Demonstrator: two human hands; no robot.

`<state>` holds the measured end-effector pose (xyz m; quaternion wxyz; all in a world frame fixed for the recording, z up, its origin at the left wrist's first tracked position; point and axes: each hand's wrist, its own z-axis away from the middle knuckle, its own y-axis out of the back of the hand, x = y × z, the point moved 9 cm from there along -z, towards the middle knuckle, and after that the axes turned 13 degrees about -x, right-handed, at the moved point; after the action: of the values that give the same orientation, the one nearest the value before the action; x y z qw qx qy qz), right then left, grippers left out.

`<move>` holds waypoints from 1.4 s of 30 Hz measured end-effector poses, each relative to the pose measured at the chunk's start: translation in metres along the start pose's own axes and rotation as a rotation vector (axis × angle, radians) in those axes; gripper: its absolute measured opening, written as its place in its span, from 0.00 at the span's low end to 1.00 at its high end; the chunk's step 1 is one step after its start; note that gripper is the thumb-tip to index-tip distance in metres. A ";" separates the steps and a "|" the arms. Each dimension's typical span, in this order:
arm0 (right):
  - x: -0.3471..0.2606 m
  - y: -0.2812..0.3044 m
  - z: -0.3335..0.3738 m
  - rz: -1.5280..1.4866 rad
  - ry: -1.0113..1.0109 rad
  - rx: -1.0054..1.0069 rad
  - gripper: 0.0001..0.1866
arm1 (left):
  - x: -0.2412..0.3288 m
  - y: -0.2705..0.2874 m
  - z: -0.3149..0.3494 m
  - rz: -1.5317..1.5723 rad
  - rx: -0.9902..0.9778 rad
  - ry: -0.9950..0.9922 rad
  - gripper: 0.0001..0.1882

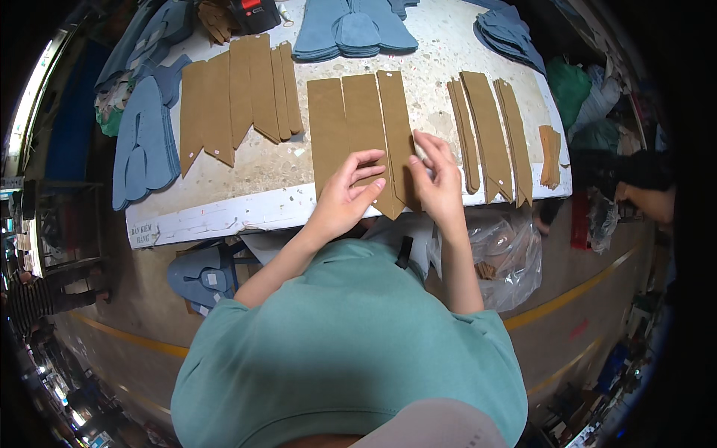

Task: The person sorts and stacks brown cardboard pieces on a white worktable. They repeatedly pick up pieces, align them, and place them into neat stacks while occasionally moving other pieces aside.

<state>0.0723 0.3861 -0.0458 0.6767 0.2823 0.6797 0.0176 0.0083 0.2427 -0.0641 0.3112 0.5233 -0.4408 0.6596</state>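
Observation:
My left hand (347,196) is over the lower part of the flat brown strips (364,112) in front of me, its fingers curved and apart, with nothing seen in it. My right hand (442,183) is beside it, above a narrower brown strip (396,108) with a small white tag at its top. Between the right hand's fingers shows a small white object (423,154), mostly hidden, so its kind is unclear. The strips lie side by side, and one pointed end reaches past the table's near edge.
More brown strips (250,89) lie fanned out at left, and stacks of them (485,127) stand at right. Blue-grey cut pieces (355,33) sit at the back and blue pieces (146,142) at far left. A clear plastic bag (515,254) hangs below the table edge (224,216).

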 end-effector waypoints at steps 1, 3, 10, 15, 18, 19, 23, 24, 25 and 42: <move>-0.001 0.003 0.002 -0.059 -0.011 0.011 0.25 | -0.002 0.002 -0.001 0.018 0.001 -0.004 0.22; 0.003 0.001 0.003 -0.336 -0.038 -0.014 0.27 | -0.004 0.005 0.000 0.042 0.008 -0.012 0.21; 0.023 -0.013 -0.016 -0.376 -0.250 -0.060 0.25 | -0.008 0.007 0.001 0.062 0.011 -0.028 0.19; -0.020 -0.003 -0.030 0.314 0.035 -0.049 0.23 | -0.008 0.007 0.001 0.018 -0.005 -0.021 0.15; -0.030 0.017 -0.043 0.477 0.047 -0.190 0.21 | -0.007 0.008 0.001 0.026 0.001 -0.034 0.14; -0.034 0.026 -0.049 0.517 0.059 -0.223 0.20 | -0.007 0.008 0.001 0.026 0.003 -0.041 0.13; -0.038 0.073 -0.065 0.512 0.022 -0.271 0.19 | -0.007 0.009 0.002 -0.016 0.005 -0.050 0.11; -0.041 0.089 -0.065 0.462 0.079 -0.268 0.19 | -0.007 0.009 0.002 -0.020 0.004 -0.056 0.11; -0.035 0.106 -0.066 0.367 0.053 -0.273 0.20 | -0.007 0.009 0.002 -0.023 0.002 -0.063 0.11; 0.098 0.218 0.002 -0.132 -0.244 -0.012 0.22 | -0.007 0.009 0.002 -0.040 -0.001 -0.039 0.11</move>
<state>0.1599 0.6085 -0.0470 0.7556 0.2331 0.6095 -0.0572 0.0030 0.2370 -0.0730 0.3160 0.5444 -0.4367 0.6427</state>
